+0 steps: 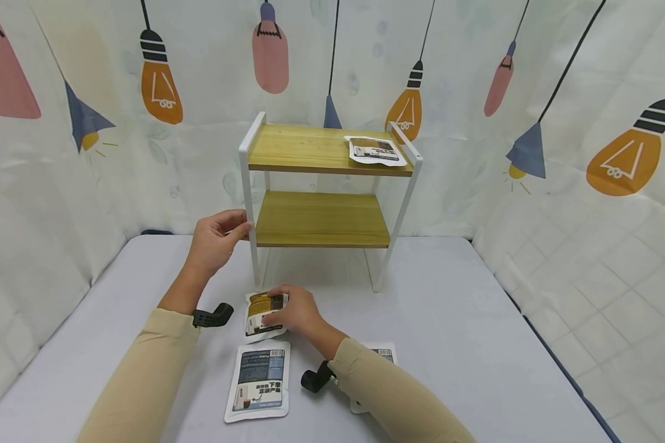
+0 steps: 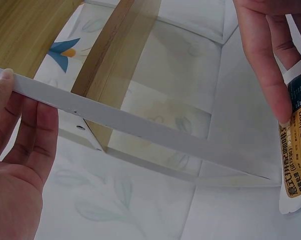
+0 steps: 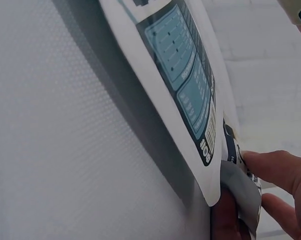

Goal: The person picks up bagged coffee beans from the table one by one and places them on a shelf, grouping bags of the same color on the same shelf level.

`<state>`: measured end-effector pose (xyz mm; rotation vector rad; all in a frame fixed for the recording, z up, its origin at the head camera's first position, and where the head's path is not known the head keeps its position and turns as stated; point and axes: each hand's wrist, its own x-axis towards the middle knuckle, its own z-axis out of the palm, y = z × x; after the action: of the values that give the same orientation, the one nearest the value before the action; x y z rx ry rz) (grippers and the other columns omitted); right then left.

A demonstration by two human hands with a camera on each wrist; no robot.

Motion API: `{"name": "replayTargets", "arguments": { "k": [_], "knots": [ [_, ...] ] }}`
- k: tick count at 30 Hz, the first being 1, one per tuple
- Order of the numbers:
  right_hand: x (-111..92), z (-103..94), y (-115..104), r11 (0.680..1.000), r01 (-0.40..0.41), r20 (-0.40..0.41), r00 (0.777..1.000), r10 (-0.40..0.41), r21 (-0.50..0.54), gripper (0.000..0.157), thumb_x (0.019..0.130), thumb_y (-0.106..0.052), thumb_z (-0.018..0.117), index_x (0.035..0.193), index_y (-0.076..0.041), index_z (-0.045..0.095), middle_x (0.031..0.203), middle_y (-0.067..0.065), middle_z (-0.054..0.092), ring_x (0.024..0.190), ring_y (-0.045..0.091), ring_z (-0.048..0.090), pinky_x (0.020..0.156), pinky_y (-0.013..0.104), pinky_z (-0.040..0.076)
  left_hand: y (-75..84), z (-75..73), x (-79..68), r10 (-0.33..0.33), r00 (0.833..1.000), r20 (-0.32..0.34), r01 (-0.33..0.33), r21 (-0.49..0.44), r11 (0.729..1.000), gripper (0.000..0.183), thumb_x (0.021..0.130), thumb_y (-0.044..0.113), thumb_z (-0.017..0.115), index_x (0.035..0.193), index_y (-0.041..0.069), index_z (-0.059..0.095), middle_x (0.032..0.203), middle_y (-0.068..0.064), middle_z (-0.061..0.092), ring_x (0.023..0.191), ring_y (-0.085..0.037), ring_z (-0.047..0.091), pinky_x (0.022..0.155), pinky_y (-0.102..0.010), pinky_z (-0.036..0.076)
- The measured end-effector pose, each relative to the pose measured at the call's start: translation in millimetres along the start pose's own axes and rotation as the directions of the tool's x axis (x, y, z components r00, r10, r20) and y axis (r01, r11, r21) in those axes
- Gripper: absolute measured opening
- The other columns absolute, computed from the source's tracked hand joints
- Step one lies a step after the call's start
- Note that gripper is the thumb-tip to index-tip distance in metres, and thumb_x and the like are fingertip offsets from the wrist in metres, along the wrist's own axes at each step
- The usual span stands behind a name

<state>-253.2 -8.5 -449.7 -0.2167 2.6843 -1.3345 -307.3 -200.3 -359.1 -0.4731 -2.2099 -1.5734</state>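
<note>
My left hand (image 1: 217, 241) pinches the white left leg (image 2: 140, 130) of a small two-tier shelf (image 1: 321, 218), thumb on one side and fingers on the other. Low in front of that leg, my right hand (image 1: 298, 312) grips a white coffee pouch with a yellow and black label (image 1: 256, 311). In the left wrist view the same coffee pouch (image 2: 299, 150) shows at the right edge, under the right hand's fingers (image 2: 265, 65). The right wrist view has the right thumb (image 3: 275, 167) against the pouch, partly hidden behind a nearer blue-labelled pouch (image 3: 183, 80).
A blue-labelled pouch (image 1: 259, 381) lies on the white table (image 1: 460, 344) close to me. Another pouch (image 1: 385, 352) is partly covered by my right sleeve. On the shelf's upper board (image 1: 305, 147), one more pouch (image 1: 375, 151) lies at the right end. A patterned curtain (image 1: 210, 80) stands behind.
</note>
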Motion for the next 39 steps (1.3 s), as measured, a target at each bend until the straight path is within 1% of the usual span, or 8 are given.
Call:
{"name": "replayTargets", "arguments": {
  "k": [4, 12, 21, 24, 28, 34, 36, 39],
  "knots": [
    [0, 0.3, 0, 1.000, 0.005, 0.008, 1.000, -0.005, 0.014, 0.050, 0.072, -0.021, 0.095, 0.118, -0.023, 0.076, 0.131, 0.003, 0.069, 0.119, 0.022, 0.061, 0.107, 0.045, 0.051, 0.7, -0.3, -0.1, 0.004, 1.000, 0.002, -0.004, -0.005, 1.000, 0.034, 0.099, 0.020, 0.069, 0.128, 0.003, 0.070, 0.117, -0.024, 0.072, 0.088, -0.002, 0.071, 0.079, -0.015, 0.059],
    [0, -2.1, 2, 0.999, 0.024, 0.026, 0.999, -0.024, 0.025, 0.047, 0.071, -0.021, 0.096, 0.114, -0.023, 0.078, 0.126, 0.000, 0.071, 0.119, 0.022, 0.062, 0.107, 0.045, 0.050, 1.3, 1.0, 0.3, -0.004, 1.000, 0.008, 0.004, -0.004, 1.000, 0.034, 0.099, 0.021, 0.069, 0.127, 0.003, 0.070, 0.115, -0.021, 0.073, 0.088, -0.003, 0.072, 0.079, -0.015, 0.059],
    [-1, -5.9, 5, 0.999, 0.018, 0.035, 0.999, -0.019, 0.039, 0.046, 0.070, -0.025, 0.096, 0.113, -0.026, 0.079, 0.131, -0.001, 0.070, 0.123, 0.021, 0.060, 0.107, 0.044, 0.050, 0.7, -0.1, 0.3, -0.013, 1.000, 0.011, 0.013, 0.001, 1.000, 0.035, 0.099, 0.022, 0.069, 0.130, 0.005, 0.069, 0.119, -0.024, 0.072, 0.089, -0.002, 0.071, 0.080, -0.014, 0.058],
    [-1, -7.0, 6, 0.999, 0.017, 0.040, 0.999, -0.019, 0.034, 0.047, 0.070, -0.026, 0.097, 0.114, -0.027, 0.079, 0.131, -0.001, 0.070, 0.114, 0.017, 0.060, 0.097, 0.037, 0.052, 0.1, -0.9, 0.7, -0.018, 1.000, 0.013, 0.018, 0.001, 1.000, 0.036, 0.099, 0.022, 0.068, 0.131, 0.005, 0.069, 0.120, -0.023, 0.072, 0.089, -0.002, 0.071, 0.080, -0.014, 0.058],
    [-1, -9.0, 9, 0.999, 0.024, 0.044, 0.999, -0.026, 0.042, 0.048, 0.069, -0.026, 0.097, 0.114, -0.027, 0.080, 0.128, -0.001, 0.070, 0.102, 0.014, 0.057, 0.083, 0.030, 0.050, 0.5, -0.9, 0.9, -0.018, 1.000, 0.017, 0.018, -0.001, 1.000, 0.036, 0.099, 0.022, 0.068, 0.131, 0.005, 0.068, 0.120, -0.022, 0.072, 0.089, -0.002, 0.072, 0.080, -0.014, 0.058],
    [-3, -11.6, 13, 0.998, 0.025, 0.045, 0.999, -0.027, 0.061, 0.048, 0.069, -0.027, 0.097, 0.113, -0.029, 0.080, 0.129, -0.002, 0.070, 0.112, 0.015, 0.059, 0.095, 0.035, 0.052, 1.5, -0.6, 0.7, -0.027, 1.000, 0.015, 0.027, 0.003, 1.000, 0.036, 0.099, 0.024, 0.068, 0.130, 0.006, 0.069, 0.119, -0.018, 0.074, 0.090, -0.003, 0.072, 0.081, -0.015, 0.059],
    [-4, -12.8, 15, 0.997, 0.015, 0.050, 0.999, -0.019, 0.071, 0.048, 0.069, -0.027, 0.097, 0.113, -0.029, 0.080, 0.129, -0.002, 0.069, 0.110, 0.014, 0.058, 0.091, 0.032, 0.051, 1.2, -0.6, 0.8, -0.036, 0.999, 0.011, 0.036, 0.009, 0.999, 0.036, 0.099, 0.026, 0.068, 0.130, 0.007, 0.069, 0.118, -0.016, 0.074, 0.090, -0.003, 0.072, 0.081, -0.015, 0.059],
    [-4, -15.0, 17, 0.995, 0.008, 0.062, 0.998, -0.014, 0.095, 0.049, 0.069, -0.025, 0.097, 0.114, -0.028, 0.080, 0.123, -0.002, 0.069, 0.100, 0.014, 0.056, 0.078, 0.026, 0.050, 0.5, -0.7, 1.4, -0.050, 0.999, 0.008, 0.050, 0.009, 0.999, 0.036, 0.099, 0.028, 0.069, 0.129, 0.008, 0.070, 0.119, -0.017, 0.074, 0.091, -0.003, 0.072, 0.082, -0.016, 0.059]
  ]
}}
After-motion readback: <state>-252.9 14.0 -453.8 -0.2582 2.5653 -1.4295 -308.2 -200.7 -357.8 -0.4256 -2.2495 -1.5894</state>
